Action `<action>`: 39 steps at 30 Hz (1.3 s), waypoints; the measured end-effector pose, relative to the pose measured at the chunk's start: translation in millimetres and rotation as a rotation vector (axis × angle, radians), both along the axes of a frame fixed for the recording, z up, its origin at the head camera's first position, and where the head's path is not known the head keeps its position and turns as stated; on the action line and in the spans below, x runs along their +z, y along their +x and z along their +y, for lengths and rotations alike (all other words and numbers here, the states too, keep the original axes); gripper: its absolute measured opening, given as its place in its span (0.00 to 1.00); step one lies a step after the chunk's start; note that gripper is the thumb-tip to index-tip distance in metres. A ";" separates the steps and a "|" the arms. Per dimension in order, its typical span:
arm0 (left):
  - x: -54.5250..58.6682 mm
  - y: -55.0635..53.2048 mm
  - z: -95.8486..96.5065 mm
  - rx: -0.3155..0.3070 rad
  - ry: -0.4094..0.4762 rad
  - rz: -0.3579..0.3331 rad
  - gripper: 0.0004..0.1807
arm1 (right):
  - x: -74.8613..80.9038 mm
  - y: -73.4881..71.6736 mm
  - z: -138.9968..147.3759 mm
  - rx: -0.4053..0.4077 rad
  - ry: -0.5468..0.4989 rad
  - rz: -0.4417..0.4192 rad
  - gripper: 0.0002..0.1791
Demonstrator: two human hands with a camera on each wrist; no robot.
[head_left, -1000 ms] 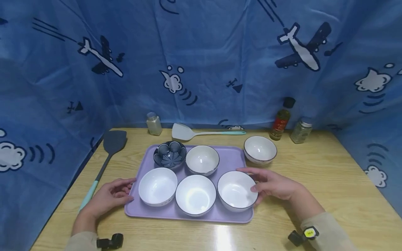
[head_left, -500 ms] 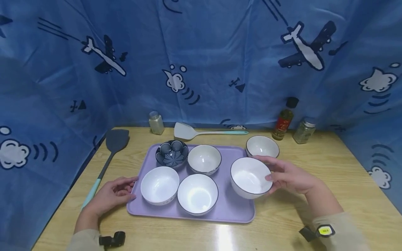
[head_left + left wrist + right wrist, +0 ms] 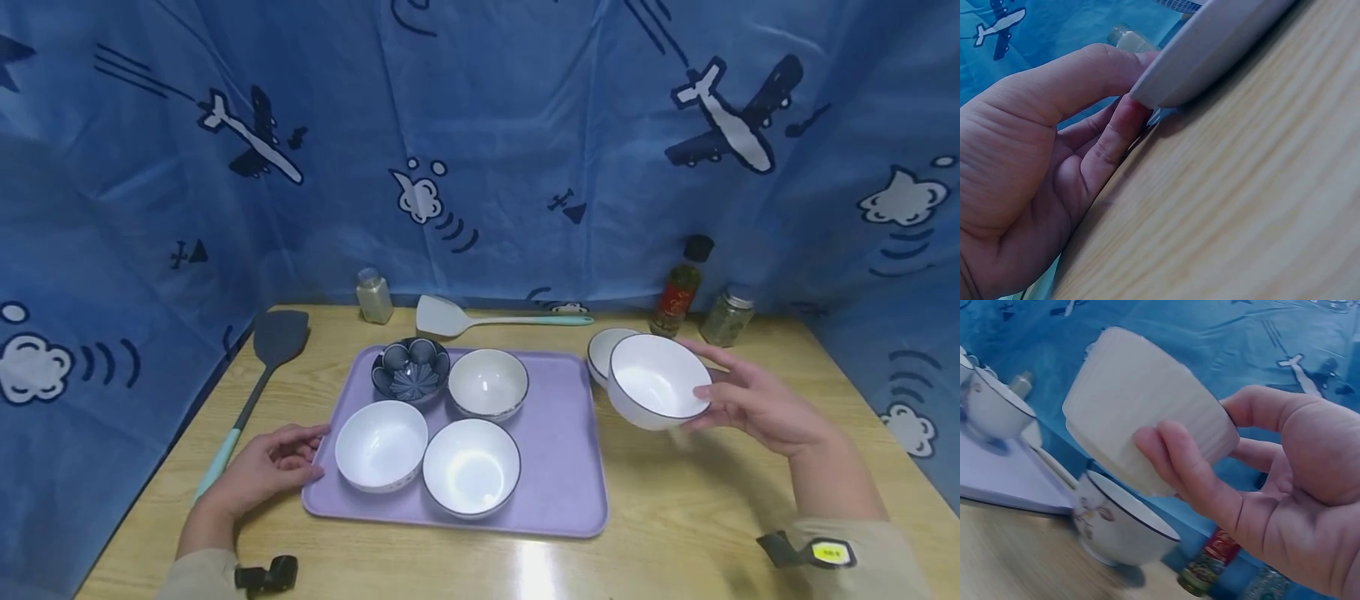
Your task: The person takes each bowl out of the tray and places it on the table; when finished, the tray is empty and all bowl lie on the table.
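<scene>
One dark-rimmed white bowl point(image 3: 656, 383) has just left the tray. A second ago it sat at the near right corner of the purple tray point(image 3: 562, 467); now the right hand point(image 3: 761, 404) holds it in the air past the tray's right edge, over the right part of the table point(image 3: 675, 517). That hand's fingers point(image 3: 1194, 472) are clamped on the bowl, laid along its outer wall with the thumb at the rim, and the bowl looks roughly upright. In the head view it partly hides a flowered bowl point(image 3: 1116, 528), which stands just beside the tray's far right corner; the pictures do not settle whether the two touch.

The left hand point(image 3: 258, 471) has kept its place at the tray's left edge. Its thumb and a finger pinch the rim there, seemingly to steady the tray.

For the work in hand, the lift appears done and the setting down not yet. The tray now carries four bowls: a white bowl point(image 3: 382, 446) by its near left corner, a second white bowl point(image 3: 471, 467) along the near edge, and behind them a dark blue bowl point(image 3: 411, 369) and a cream bowl point(image 3: 487, 382). A sauce bottle point(image 3: 675, 296) stands near the table's far right corner.
</scene>
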State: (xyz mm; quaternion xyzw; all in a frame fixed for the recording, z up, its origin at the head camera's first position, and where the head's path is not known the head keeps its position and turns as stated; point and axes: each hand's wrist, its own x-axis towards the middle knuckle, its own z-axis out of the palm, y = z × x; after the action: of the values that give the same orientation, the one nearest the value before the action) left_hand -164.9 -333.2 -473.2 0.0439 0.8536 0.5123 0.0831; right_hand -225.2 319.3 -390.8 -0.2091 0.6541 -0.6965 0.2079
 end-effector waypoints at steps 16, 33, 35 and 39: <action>0.2 -2.7 0.9 0.022 -0.039 -0.012 0.37 | -12.6 -11.5 36.8 -0.354 -0.116 -0.101 0.41; 2.4 -2.3 1.9 0.025 -0.025 -0.035 0.37 | -36.5 -19.4 49.3 -0.586 -0.226 -0.282 0.49; 1.7 -2.1 1.6 0.027 -0.031 -0.035 0.37 | -40.2 -20.2 50.5 -0.578 -0.243 -0.301 0.49; -0.2 0.2 -1.3 0.037 -0.044 -0.044 0.38 | -49.0 -22.5 49.5 -0.561 -0.300 -0.317 0.48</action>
State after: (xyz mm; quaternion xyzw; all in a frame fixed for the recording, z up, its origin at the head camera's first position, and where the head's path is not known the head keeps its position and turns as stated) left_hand -164.7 -334.5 -473.4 0.0150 0.8633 0.4957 0.0936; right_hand -247.7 368.8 -439.8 0.0611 0.5361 -0.8386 0.0744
